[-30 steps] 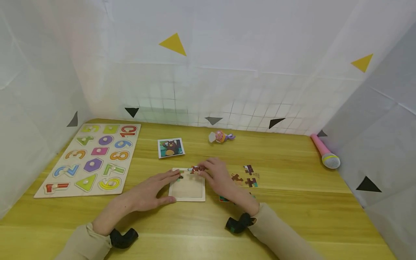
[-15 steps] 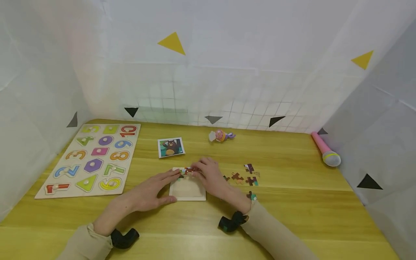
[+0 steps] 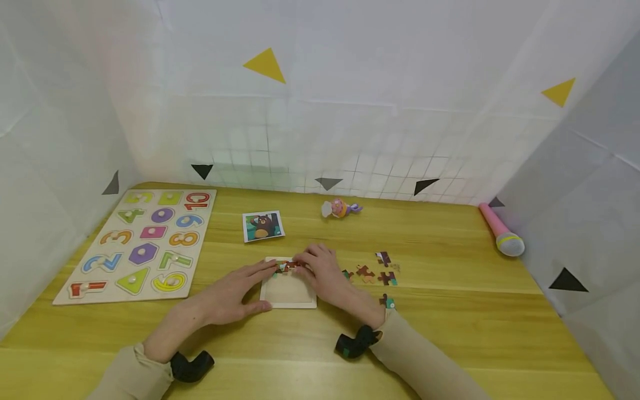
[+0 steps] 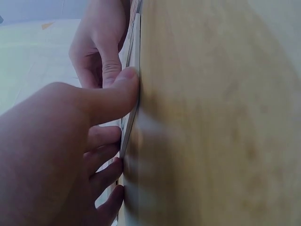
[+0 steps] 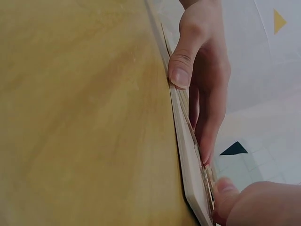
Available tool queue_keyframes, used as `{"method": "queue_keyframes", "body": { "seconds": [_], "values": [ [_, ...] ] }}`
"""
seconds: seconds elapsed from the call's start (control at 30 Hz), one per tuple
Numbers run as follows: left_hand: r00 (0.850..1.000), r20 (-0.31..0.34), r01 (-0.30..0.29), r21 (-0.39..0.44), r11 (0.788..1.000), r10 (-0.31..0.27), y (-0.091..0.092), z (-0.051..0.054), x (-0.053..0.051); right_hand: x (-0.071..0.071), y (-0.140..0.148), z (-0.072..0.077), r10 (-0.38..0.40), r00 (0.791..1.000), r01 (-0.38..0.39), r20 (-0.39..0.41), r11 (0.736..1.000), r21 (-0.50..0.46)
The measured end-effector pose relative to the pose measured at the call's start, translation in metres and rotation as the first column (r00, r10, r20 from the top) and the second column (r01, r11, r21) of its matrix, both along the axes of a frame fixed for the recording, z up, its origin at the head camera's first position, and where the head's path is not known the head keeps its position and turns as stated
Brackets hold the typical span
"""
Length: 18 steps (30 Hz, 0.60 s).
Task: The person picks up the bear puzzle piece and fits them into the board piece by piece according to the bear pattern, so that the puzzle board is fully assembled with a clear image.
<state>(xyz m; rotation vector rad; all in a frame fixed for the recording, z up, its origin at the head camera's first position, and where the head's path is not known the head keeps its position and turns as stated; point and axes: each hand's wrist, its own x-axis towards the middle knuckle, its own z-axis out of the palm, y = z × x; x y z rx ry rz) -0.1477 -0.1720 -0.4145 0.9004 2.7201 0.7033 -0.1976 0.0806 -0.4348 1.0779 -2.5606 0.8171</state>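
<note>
In the head view a shallow square wooden puzzle tray (image 3: 289, 305) lies at the middle of the table. My left hand (image 3: 225, 294) rests along its left side, fingers stretched to the top left corner and thumb on the lower left one. In the right wrist view that thumb (image 5: 180, 75) presses the tray's edge. My right hand (image 3: 326, 276) is at the tray's upper edge, its bent fingers and thumb on a brown puzzle piece (image 3: 290, 266) in the top row. Fingers partly hide the pieces there. Several loose puzzle pieces (image 3: 365, 271) lie to the right.
A number-and-shape peg board (image 3: 150, 250) lies at the left. Behind the tray is a bear picture card (image 3: 263, 226), with a small toy figure (image 3: 340, 209) to its right. A pink toy microphone (image 3: 501, 232) lies near the right edge. White sheets enclose the table.
My right hand has moved slightly left with the brown puzzle piece, which now sits farther into the tray's top row. My left hand stays in place.
</note>
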Motion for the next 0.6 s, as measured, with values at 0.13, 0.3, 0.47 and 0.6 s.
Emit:
{"method": "queue_keyframes", "body": {
  "seconds": [0.13, 0.3, 0.47, 0.6],
  "values": [
    [1.0, -0.006, -0.011, -0.013, 1.0, 0.011, 0.0012, -0.0003, -0.0003, 0.0001, 0.0002, -0.0009, -0.006, 1.0, 0.006, -0.002, 1.0, -0.003],
    [0.999, -0.003, -0.039, -0.039, 0.998, 0.039, 0.0035, -0.0004, -0.0004, -0.0008, 0.0, -0.0036, -0.01, 1.0, 0.009, -0.017, 1.0, -0.017],
    [0.998, -0.038, -0.05, -0.057, 0.997, 0.048, 0.0058, -0.0017, 0.0007, -0.0021, 0.0003, -0.0068, -0.002, 1.0, 0.001, -0.024, 1.0, -0.03],
    [0.997, -0.061, -0.049, -0.077, 0.996, 0.045, 0.0087, -0.0027, 0.0011, -0.0021, 0.0002, -0.0079, 0.001, 1.0, -0.001, -0.016, 1.0, -0.03]
  ]
}}
